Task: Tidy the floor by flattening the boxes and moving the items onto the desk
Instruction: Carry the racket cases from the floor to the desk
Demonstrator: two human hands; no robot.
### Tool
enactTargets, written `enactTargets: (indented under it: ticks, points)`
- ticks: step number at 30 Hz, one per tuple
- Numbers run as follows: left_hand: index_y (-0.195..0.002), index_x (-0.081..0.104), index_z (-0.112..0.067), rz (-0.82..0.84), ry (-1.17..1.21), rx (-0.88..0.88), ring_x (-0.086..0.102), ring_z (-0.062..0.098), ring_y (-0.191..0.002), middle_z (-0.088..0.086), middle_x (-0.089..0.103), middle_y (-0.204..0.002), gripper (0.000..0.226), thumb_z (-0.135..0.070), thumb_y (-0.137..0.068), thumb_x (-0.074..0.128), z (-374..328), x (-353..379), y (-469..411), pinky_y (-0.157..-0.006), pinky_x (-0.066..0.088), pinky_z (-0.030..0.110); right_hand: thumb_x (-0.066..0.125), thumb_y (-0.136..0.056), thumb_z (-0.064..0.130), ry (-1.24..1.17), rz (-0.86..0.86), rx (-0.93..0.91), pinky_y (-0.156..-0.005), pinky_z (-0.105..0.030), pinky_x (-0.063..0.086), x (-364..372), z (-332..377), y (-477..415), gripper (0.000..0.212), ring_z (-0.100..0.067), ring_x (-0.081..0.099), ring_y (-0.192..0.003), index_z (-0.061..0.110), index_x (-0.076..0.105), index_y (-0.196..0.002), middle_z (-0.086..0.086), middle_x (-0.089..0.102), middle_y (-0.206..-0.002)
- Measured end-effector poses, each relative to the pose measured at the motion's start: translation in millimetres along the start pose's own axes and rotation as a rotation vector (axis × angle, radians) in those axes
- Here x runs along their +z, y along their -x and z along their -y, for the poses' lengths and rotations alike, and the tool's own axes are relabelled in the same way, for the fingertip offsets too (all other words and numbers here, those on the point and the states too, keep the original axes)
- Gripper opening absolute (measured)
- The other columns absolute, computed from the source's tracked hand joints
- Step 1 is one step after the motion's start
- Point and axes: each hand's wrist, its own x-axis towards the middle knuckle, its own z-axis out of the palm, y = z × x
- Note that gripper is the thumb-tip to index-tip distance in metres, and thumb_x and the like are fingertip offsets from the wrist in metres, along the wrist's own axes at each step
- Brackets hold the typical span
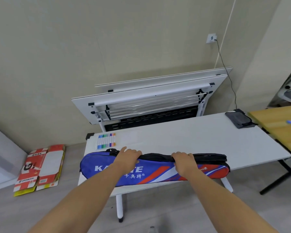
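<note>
Head view shows a long blue bag [158, 174] lying lengthwise along the near edge of the white desk [191, 140], with its lower side seeming to hang a little past that edge. The left hand [127, 158] and right hand [185, 163] both grip it, fingers curled over its black upper seam. They sit well apart, one toward each end. That spacing likely serves to keep so long and soft a thing level and stop it sagging or swinging. Laid parallel to the edge it fits the desk's length, but by my reading it wants a push inward before release, or it may tip off.

A set of markers [106, 141] lies near the far left corner, which leaves the near strip free for the bag. A dark pouch [240, 119] sits at the far right corner. On the floor left of the desk a red box [40, 169] lies flattened, so that step looks done.
</note>
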Motion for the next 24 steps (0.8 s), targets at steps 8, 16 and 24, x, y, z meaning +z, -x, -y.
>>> enactTargets:
  ticks: [8,16,24]
  points:
    - [-0.132,0.049,-0.024,0.062,0.124,0.073,0.057,0.023,-0.111,0.002,0.064,-0.109,0.029,-0.028,-0.103,0.045,2,17,-162,-0.121,0.015,0.046,0.045,-0.092,0.013,0.080,0.157,0.050,-0.098,-0.042,0.033,-14,-80,-127,0.030,-0.024,0.054,-0.110,0.021,0.050,-0.121,-0.001,0.056,-0.117]
    - [-0.131,0.048,-0.024,0.177,0.188,0.073,0.060,0.023,-0.111,0.004,0.066,-0.109,0.028,-0.026,-0.103,0.047,-25,4,-307,-0.120,0.014,0.045,0.048,-0.090,0.010,0.044,0.277,0.070,-0.102,-0.046,0.031,-31,-179,-236,0.031,-0.025,0.055,-0.111,0.023,0.051,-0.118,-0.002,0.059,-0.114]
    - [-0.140,0.043,-0.024,0.316,0.233,-0.045,0.058,0.025,-0.117,0.008,0.066,-0.116,0.036,-0.024,-0.104,0.045,-82,9,-415,-0.120,0.017,0.045,0.047,-0.094,0.014,0.049,0.378,-0.077,-0.096,-0.043,0.034,-9,-284,-340,0.033,-0.026,0.055,-0.112,0.024,0.050,-0.126,-0.002,0.060,-0.118]
